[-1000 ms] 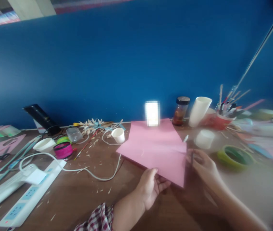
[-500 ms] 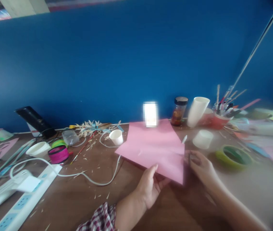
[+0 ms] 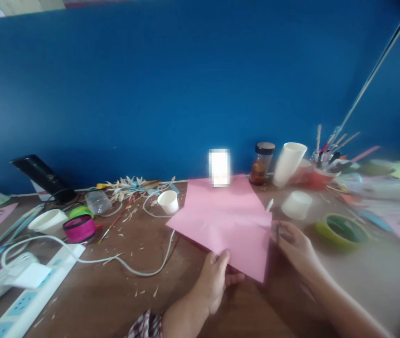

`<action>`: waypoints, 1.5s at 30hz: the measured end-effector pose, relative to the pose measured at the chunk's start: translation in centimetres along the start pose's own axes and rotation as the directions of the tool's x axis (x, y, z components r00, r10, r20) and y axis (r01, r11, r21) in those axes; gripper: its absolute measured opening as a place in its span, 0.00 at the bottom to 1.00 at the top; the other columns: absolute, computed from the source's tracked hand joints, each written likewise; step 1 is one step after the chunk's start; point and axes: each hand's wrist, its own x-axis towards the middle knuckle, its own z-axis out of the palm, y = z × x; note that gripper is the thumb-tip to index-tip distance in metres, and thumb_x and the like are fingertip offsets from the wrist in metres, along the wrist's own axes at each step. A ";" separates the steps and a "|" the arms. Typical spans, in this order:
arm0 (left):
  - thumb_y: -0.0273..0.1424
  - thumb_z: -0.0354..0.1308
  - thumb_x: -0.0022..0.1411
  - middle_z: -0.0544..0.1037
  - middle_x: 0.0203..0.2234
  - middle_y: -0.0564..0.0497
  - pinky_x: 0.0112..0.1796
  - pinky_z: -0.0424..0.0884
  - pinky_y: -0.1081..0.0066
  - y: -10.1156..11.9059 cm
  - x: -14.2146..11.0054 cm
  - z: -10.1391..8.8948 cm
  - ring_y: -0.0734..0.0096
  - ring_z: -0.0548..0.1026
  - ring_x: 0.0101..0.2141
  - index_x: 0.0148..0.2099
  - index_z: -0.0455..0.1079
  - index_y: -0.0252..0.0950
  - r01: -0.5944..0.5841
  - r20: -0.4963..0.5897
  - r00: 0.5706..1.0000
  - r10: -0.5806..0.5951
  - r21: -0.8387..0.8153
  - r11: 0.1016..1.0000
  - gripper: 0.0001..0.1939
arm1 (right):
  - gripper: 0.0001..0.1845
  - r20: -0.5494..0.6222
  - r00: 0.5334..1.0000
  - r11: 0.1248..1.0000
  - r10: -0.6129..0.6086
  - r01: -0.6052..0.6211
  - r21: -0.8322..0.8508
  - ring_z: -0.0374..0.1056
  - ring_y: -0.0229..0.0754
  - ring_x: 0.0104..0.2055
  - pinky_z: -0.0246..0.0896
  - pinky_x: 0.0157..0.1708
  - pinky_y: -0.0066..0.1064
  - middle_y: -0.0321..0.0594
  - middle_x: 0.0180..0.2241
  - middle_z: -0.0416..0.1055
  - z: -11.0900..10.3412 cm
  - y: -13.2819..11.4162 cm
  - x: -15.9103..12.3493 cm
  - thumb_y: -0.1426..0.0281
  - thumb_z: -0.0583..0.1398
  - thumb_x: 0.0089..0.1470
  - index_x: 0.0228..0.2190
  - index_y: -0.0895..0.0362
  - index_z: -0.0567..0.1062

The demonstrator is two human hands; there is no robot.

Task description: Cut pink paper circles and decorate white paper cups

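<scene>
Grips, above the brown table (image 3: 108, 295), pink paper (image 3: 238, 232) by its near edge in the left hand (image 3: 212, 281), thumb on top. Looks light, bendy, easily creased; best taken gently by the edges. Pinches beside it, right hand (image 3: 298, 246), a slim dark item (image 3: 278, 232), blurred.

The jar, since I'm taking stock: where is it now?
In the head view, the jar stands right of centre by the blue wall, just left of the tall white cup.

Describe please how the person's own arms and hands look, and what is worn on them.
The left hand has no glove; a checked sleeve, dark red and white, covers that arm's lower part. The right hand is ungloved too, its visible forearm sleeveless.
</scene>
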 end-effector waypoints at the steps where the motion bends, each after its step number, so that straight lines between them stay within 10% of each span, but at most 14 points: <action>1: 0.32 0.57 0.60 0.74 0.34 0.46 0.30 0.73 0.70 0.1 0.0 -0.1 0.70 0.74 0.32 0.41 0.64 0.32 0.001 0.030 1.000 -0.001 0.005 1.000 0.09 | 0.28 -0.001 1.000 1.000 -0.005 0.005 -0.004 0.69 0.41 0.24 0.62 0.23 0.28 0.37 0.22 0.75 0.0 0.0 0.0 0.60 0.70 0.28 0.35 0.56 0.73; 8: 0.35 0.63 0.54 0.77 0.34 0.48 0.39 0.71 0.67 0.3 0.3 -0.2 0.63 0.75 0.38 0.38 0.68 0.33 -0.121 0.094 0.988 0.125 -0.046 0.992 0.13 | 0.29 0.032 0.999 1.000 -0.015 0.014 0.021 0.69 0.42 0.25 0.63 0.25 0.29 0.34 0.22 0.74 -0.1 0.4 0.0 0.59 0.70 0.31 0.37 0.56 0.72; 15: 0.25 0.60 0.54 0.77 0.34 0.50 0.31 0.73 0.75 0.1 0.8 -0.4 0.71 0.75 0.34 0.38 0.68 0.35 0.057 0.054 0.997 -0.047 -0.190 0.980 0.08 | 0.28 0.037 0.999 1.000 -0.024 0.024 0.012 0.69 0.41 0.27 0.63 0.27 0.28 0.34 0.23 0.74 -0.1 0.6 0.0 0.62 0.71 0.30 0.37 0.56 0.72; 27: 0.27 0.56 0.60 0.77 0.33 0.45 0.30 0.74 0.75 0.2 -0.3 0.2 0.71 0.76 0.30 0.44 0.70 0.28 0.163 0.309 0.945 -0.109 -0.154 0.974 0.10 | 0.27 0.105 0.991 0.996 -0.087 0.083 0.037 0.70 0.41 0.29 0.64 0.29 0.28 0.38 0.26 0.76 0.2 1.3 -0.1 0.61 0.71 0.34 0.37 0.57 0.72; 35: 0.21 0.54 0.59 0.79 0.31 0.43 0.33 0.74 0.76 0.3 0.1 0.2 0.69 0.77 0.33 0.42 0.70 0.26 0.132 0.211 0.971 -0.111 -0.090 0.987 0.08 | 0.23 0.152 0.982 0.990 -0.112 0.097 0.103 0.67 0.37 0.27 0.61 0.27 0.26 0.35 0.24 0.71 -1.3 1.6 -0.5 0.58 0.68 0.43 0.38 0.56 0.70; 40: 0.20 0.56 0.57 0.79 0.30 0.45 0.33 0.74 0.76 0.8 -0.4 0.5 0.70 0.77 0.32 0.40 0.71 0.28 0.169 0.184 0.972 -0.144 -0.130 0.977 0.07 | 0.24 0.208 0.975 0.971 0.085 -0.127 0.202 0.65 0.34 0.28 0.57 0.22 0.22 0.35 0.28 0.70 -2.8 1.7 -3.3 0.57 0.67 0.46 0.41 0.54 0.70; 45: 0.23 0.58 0.56 0.79 0.30 0.46 0.32 0.74 0.75 0.5 -1.0 0.5 0.70 0.77 0.32 0.38 0.71 0.31 0.179 0.207 0.967 -0.151 -0.124 0.976 0.06 | 0.24 0.074 0.994 0.944 0.079 -0.099 0.316 0.66 0.35 0.29 0.59 0.23 0.23 0.35 0.31 0.71 -2.5 1.0 -3.1 0.60 0.69 0.43 0.40 0.53 0.70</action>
